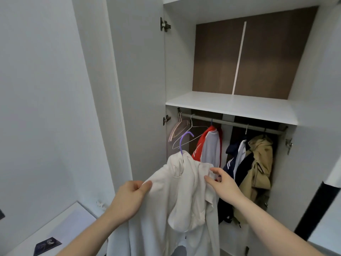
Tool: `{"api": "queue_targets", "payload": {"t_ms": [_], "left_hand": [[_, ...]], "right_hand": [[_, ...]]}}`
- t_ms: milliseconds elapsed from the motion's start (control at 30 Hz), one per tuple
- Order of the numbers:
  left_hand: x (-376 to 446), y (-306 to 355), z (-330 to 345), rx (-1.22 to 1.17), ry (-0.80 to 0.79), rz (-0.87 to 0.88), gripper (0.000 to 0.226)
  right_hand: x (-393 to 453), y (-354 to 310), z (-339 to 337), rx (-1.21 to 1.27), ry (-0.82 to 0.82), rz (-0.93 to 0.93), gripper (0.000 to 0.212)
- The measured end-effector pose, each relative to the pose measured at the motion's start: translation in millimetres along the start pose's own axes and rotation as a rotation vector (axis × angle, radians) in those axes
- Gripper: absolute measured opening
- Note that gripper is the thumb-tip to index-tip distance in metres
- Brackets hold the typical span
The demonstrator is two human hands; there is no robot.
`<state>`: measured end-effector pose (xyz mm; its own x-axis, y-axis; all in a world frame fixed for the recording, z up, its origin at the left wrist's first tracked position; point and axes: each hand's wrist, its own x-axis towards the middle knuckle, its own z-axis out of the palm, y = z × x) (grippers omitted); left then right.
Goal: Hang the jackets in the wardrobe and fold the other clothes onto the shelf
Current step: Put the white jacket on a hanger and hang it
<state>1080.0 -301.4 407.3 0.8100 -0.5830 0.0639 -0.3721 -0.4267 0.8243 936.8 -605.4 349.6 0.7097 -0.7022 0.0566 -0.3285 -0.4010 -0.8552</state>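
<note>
A cream hooded jacket (184, 191) sits on a purple hanger (184, 140), held up in front of the open wardrobe, below the level of the rail (230, 122). My left hand (129, 198) grips the jacket's left shoulder. The jacket's right shoulder is pinched by my right hand (220, 182) between thumb and fingers. On the rail hang a red and white jacket (208, 145), a navy and white jacket (234, 159) and a tan coat (260, 163). The white shelf (230, 105) above the rail is bare.
Two empty hangers, one pink (178, 129) and one white wire (190, 132), hang at the rail's left end. The left wardrobe door (136, 85) stands open. A white surface (60, 230) with a dark card (47, 245) lies at lower left.
</note>
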Motion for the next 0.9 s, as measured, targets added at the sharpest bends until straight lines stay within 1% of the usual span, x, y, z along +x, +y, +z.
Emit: {"api": "queue_targets", "payload": {"t_ms": [100, 234, 334, 434, 601, 767, 901], "left_hand": [[37.0, 7.4, 31.5, -0.04, -0.004, -0.038, 0.049], [89.0, 16.5, 72.4, 0.006, -0.018, -0.047, 0.048], [125.1, 16.1, 96.6, 0.038, -0.036, -0.056, 0.045], [157.8, 15.1, 115.8, 0.067, -0.042, -0.06, 0.045], [196.1, 12.9, 138.9, 0.095, -0.035, -0.066, 0.046], [229.5, 3.4, 147.6, 0.102, -0.032, -0.067, 0.045], [261.3, 2.7, 157.4, 0.135, -0.057, -0.023, 0.044]], "right_hand": [[34.0, 17.0, -7.5, 0.015, 0.028, 0.047, 0.052], [89.0, 42.9, -20.9, 0.051, 0.082, 0.117, 0.049], [127.5, 69.9, -31.1, 0.046, 0.097, 0.172, 0.053], [161.5, 99.3, -41.9, -0.004, 0.085, 0.253, 0.061], [212.2, 135.0, -55.1, -0.128, 0.047, 0.357, 0.075], [255.9, 146.4, -53.4, -0.28, -0.03, 0.362, 0.079], [284.2, 153.2, -57.0, -0.478, -0.128, 0.385, 0.082]]}}
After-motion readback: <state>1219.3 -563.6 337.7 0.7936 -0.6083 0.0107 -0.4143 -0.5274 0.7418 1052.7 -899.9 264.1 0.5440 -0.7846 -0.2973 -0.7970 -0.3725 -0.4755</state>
